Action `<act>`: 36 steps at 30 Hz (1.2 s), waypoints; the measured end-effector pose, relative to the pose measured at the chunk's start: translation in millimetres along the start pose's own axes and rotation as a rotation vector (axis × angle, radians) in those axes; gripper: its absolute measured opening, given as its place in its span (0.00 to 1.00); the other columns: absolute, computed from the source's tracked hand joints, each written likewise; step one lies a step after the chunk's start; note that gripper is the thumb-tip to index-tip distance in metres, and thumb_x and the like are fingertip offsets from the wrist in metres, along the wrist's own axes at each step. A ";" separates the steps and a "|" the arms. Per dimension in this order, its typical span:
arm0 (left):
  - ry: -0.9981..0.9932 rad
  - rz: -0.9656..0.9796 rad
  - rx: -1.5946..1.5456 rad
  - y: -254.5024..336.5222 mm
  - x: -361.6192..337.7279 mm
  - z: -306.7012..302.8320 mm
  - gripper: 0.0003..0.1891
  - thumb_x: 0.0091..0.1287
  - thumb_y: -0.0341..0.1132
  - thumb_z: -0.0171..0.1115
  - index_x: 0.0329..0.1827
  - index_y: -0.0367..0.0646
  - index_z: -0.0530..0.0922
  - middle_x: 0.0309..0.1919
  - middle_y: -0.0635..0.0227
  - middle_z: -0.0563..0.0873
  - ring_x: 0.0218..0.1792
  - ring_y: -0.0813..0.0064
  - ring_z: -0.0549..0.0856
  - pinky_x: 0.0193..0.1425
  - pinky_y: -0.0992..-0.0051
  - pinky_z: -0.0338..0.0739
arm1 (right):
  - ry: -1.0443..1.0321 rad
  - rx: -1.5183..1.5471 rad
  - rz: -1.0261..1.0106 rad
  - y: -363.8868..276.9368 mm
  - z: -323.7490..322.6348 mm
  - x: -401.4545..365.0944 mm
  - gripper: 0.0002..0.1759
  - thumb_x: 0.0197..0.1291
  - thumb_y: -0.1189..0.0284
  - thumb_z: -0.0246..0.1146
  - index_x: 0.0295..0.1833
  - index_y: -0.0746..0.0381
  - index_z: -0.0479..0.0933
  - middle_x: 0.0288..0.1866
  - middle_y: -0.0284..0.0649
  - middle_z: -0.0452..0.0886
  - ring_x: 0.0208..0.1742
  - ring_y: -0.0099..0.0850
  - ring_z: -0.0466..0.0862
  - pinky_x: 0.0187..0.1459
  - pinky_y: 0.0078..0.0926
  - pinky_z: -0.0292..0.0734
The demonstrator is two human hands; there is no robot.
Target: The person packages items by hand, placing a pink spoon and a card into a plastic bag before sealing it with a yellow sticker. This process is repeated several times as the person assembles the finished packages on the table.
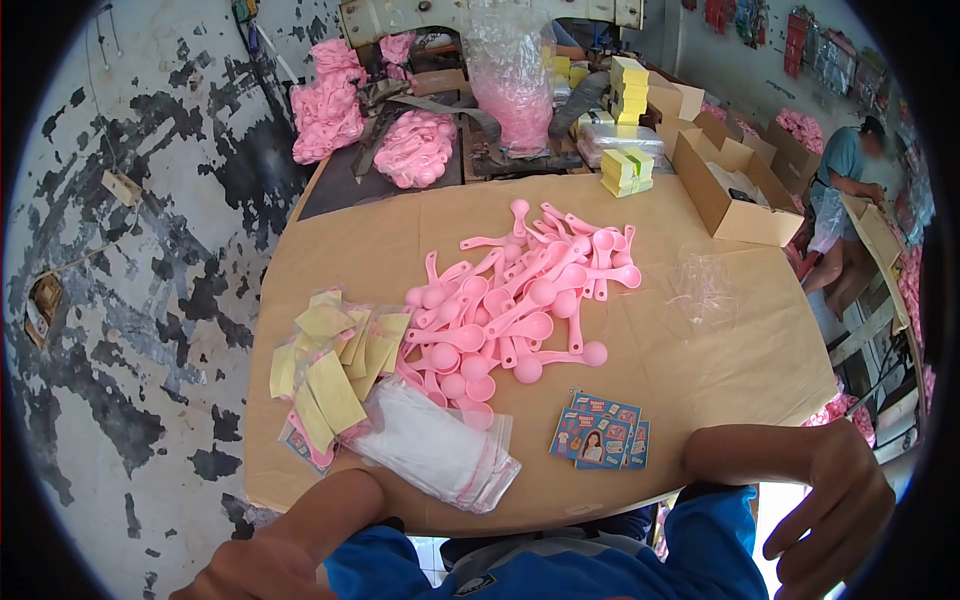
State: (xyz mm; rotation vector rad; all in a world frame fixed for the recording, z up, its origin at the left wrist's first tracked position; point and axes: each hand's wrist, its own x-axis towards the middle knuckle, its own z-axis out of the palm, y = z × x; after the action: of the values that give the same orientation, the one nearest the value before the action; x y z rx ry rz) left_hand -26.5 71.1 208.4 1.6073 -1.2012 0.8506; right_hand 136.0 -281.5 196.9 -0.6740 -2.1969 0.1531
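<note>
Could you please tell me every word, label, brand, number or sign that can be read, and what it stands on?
No text can be read.
Blue rectangular printed cards: lettering too small and blurred.
Dark patch on blue fabric shirt: any marking illegible.

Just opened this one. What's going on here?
The person at the paper-covered table isn't visibly working anything: the right hand hangs loosely bent beyond the edge, apparently empty, and the left hand is partly cut off, so its grip is unclear. Pink scoops lie heaped mid-table, with clear bags, packets with yellow slips and printed cards nearer the person.
</note>
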 end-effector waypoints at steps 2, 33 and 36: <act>-0.003 -0.020 0.024 0.2 2.3 1.6 0.20 0.57 0.21 0.60 0.48 0.59 0.73 0.14 0.78 0.68 0.11 0.83 0.64 0.15 0.78 0.56 | -0.052 0.045 -0.019 1.1 -0.8 -4.3 0.13 0.65 0.75 0.56 0.39 0.73 0.83 0.39 0.47 0.87 0.35 0.33 0.86 0.41 0.33 0.87; -0.135 -0.139 -0.306 -53.9 10.3 28.2 0.11 0.61 0.37 0.65 0.44 0.70 0.84 0.14 0.74 0.69 0.12 0.80 0.65 0.16 0.79 0.54 | 0.022 -0.151 0.236 94.6 -20.0 91.2 0.18 0.60 0.51 0.67 0.45 0.52 0.87 0.11 0.23 0.58 0.10 0.18 0.61 0.12 0.18 0.54; -0.195 -0.083 -0.283 -60.3 36.8 21.5 0.13 0.58 0.44 0.67 0.45 0.79 0.86 0.11 0.73 0.68 0.09 0.84 0.64 0.14 0.82 0.51 | 0.200 -0.078 0.498 85.6 -14.2 93.0 0.13 0.54 0.58 0.66 0.38 0.56 0.82 0.13 0.28 0.63 0.11 0.24 0.63 0.12 0.22 0.55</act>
State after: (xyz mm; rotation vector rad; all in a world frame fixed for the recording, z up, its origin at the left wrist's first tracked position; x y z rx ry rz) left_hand 41.8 44.7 218.4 1.5193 -1.3158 0.4545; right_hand 133.4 -162.5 241.5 -1.2183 -1.8174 0.2435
